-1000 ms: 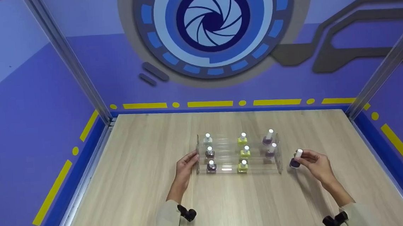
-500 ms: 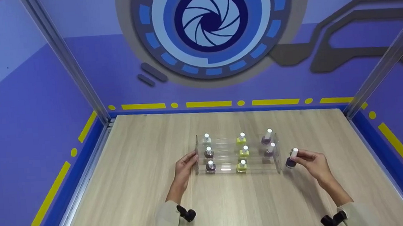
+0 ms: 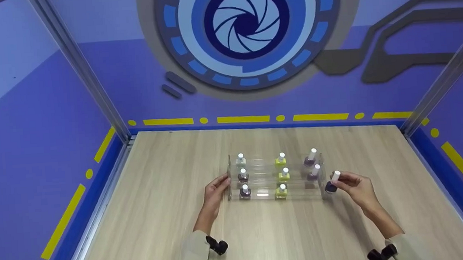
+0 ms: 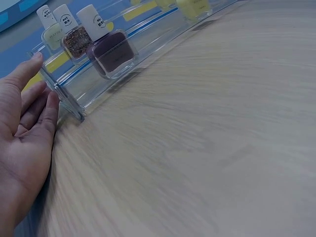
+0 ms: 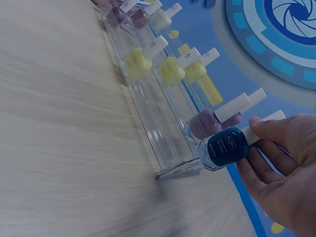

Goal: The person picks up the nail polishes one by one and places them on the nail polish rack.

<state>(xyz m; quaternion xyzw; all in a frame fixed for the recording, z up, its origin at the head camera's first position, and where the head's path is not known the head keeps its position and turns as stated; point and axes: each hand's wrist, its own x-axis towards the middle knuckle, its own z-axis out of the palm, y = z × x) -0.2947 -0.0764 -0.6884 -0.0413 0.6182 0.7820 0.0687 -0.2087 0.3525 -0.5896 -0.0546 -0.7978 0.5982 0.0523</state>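
Note:
A clear stepped rack point(image 3: 260, 195) stands on the table with white-capped nail polish bottles in three columns. At its left end my left hand point(image 3: 215, 196) touches the side panel point(image 4: 64, 96), fingers against the outer face. My right hand point(image 3: 356, 188) pinches the white cap of a dark teal nail polish bottle point(image 5: 227, 147), tilted just off the rack's right end. On the right, two mauve bottles point(image 5: 205, 123) fill the back and middle tiers. Yellow bottles point(image 3: 281, 191) form the middle column. The left column has a dark purple bottle point(image 4: 113, 52), a glittery one point(image 4: 77, 42) and a pale one point(image 4: 52, 35).
The wood-topped table point(image 3: 263, 238) is bounded by a blue-purple back wall point(image 3: 109, 77) and side walls. Metal posts point(image 3: 76, 67) rise at the back corners. A black wrist camera point(image 3: 217, 245) sits on each sleeve.
My right hand has carried the dark teal bottle leftward, closer to the rack's right end. The left hand stays at the rack's left side, and the racked bottles keep their places.

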